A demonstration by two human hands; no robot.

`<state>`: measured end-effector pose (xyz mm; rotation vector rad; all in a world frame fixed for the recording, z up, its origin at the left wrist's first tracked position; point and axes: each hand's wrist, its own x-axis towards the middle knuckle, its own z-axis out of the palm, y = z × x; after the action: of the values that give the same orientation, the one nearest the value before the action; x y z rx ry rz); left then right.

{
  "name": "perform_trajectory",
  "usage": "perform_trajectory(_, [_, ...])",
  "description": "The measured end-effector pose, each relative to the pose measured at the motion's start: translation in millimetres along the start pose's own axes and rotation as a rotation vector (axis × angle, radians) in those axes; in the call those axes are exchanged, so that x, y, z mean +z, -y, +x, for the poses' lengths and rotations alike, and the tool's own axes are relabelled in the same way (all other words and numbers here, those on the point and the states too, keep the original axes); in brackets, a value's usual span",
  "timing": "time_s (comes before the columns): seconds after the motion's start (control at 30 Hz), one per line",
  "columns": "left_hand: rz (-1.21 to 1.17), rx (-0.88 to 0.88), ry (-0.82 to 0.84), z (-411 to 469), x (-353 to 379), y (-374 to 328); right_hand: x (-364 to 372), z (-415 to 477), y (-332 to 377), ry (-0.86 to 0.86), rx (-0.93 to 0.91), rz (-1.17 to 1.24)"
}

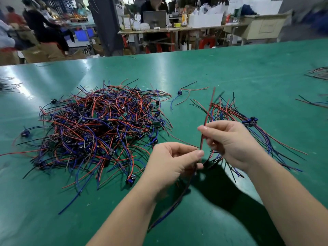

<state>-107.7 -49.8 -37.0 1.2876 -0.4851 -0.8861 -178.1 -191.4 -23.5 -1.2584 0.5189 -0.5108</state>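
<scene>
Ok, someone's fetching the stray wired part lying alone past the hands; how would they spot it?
On the green table, find the big tangled pile on the left and the neater bundle on the right. In the gap between their far ends lies the stray part: just one small blue piece trailing red, black and blue wires, not a heap.

The green surface (230, 71) looks smooth with a soft sheen, catching pale glare. The tangled wires (99, 125) wear smooth plastic insulation, red, blue and black.
</scene>
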Motion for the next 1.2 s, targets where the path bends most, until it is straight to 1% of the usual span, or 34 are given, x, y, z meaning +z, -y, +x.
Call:
perform_trajectory(0.1, [0.067, -0.122, 0.148, -3.2, 3.7, 3.8, -14.1, 6.5, 9.6, -0.197, -0.056, 0.104])
perform_trajectory(0.17, [0.114, -0.17, 0.222, -4.4, 3.6, 6.0, -21.9, 9.0, 12.6, -0.278, -0.088, 0.216])
perform_trajectory(0.23, [0.146, -0.183, 0.262, -4.6, 1.6, 6.5, -27.7, 12.6, 13.4, -0.347, -0.117, 0.332])
perform_trajectory(0.3, [0.118, -0.165, 0.213, -4.3, 1.4, 6.2, -32.0, 16.1, 14.7, -0.451, -0.134, 0.384])
perform_trajectory(0.37, [0.041, -0.125, 0.085, -0.8, 2.3, 5.9, -32.1, 16.0, 14.8, -0.501, -0.177, 0.304])
perform_trajectory(0.4, [-0.004, -0.101, 0.015, 2.0, 2.2, 5.7, -29.2, 14.2, 13.6, -0.469, -0.22, 0.205])
perform_trajectory(0.43, [-0.05, -0.082, -0.051, 4.5, 1.3, 4.8, -24.6, 10.9, 10.9, -0.384, -0.274, 0.075])
perform_trajectory(0.5, [-0.136, -0.052, -0.138, 8.1, -2.1, 3.4, -12.7, 2.2, 2.1, -0.092, -0.361, -0.291])
perform_trajectory(0.53, [-0.167, -0.038, -0.16, 9.1, -3.8, 2.9, -6.4, -1.3, -2.5, 0.057, -0.373, -0.489])
perform_trajectory(0.57, [-0.188, -0.03, -0.173, 9.7, -5.3, 2.4, -1.3, -3.9, -7.5, 0.17, -0.375, -0.649])
perform_trajectory(0.6, [-0.211, -0.028, -0.176, 10.3, -6.2, 1.9, 3.2, -5.7, -11.8, 0.23, -0.379, -0.744])
perform_trajectory(0.63, [-0.24, -0.03, -0.164, 10.7, -7.0, 0.8, 6.3, -6.6, -14.4, 0.229, -0.397, -0.775])
perform_trajectory(0.73, [-0.267, -0.064, -0.066, 9.7, -8.1, -5.0, 7.7, -8.6, -14.2, 0.09, -0.468, -0.707])
perform_trajectory(0.8, [-0.243, -0.093, -0.014, 8.6, -9.2, -8.5, 5.3, -8.6, -9.1, 0.047, -0.435, -0.541])
perform_trajectory(0.87, [-0.223, -0.114, 0.003, 8.2, -10.3, -9.9, -2.0, -6.1, 0.4, 0.013, -0.413, -0.347])
perform_trajectory(0.93, [-0.22, -0.134, -0.009, 8.1, -11.4, -10.9, -17.4, -1.1, 12.2, -0.12, -0.439, -0.273])
perform_trajectory(0.97, [-0.221, -0.14, -0.026, 8.0, -12.1, -11.3, -27.6, 1.7, 18.1, -0.208, -0.456, -0.275])
perform_trajectory(1.03, [-0.205, -0.135, -0.083, 8.7, -13.6, -11.8, -50.8, 8.2, 24.5, -0.388, -0.444, -0.353])
perform_trajectory(1.1, [-0.13, -0.093, -0.161, 10.1, -14.8, -11.8, -72.7, 16.5, 20.6, -0.527, -0.352, -0.561])
perform_trajectory(1.17, [0.047, 0.008, -0.259, 11.3, -16.9, -9.9, -90.5, 25.0, 11.9, -0.605, -0.22, -0.868])
perform_trajectory(1.2, [0.211, 0.088, -0.322, 12.1, -19.5, -7.2, -95.4, 28.1, 8.2, -0.629, -0.165, -1.008])
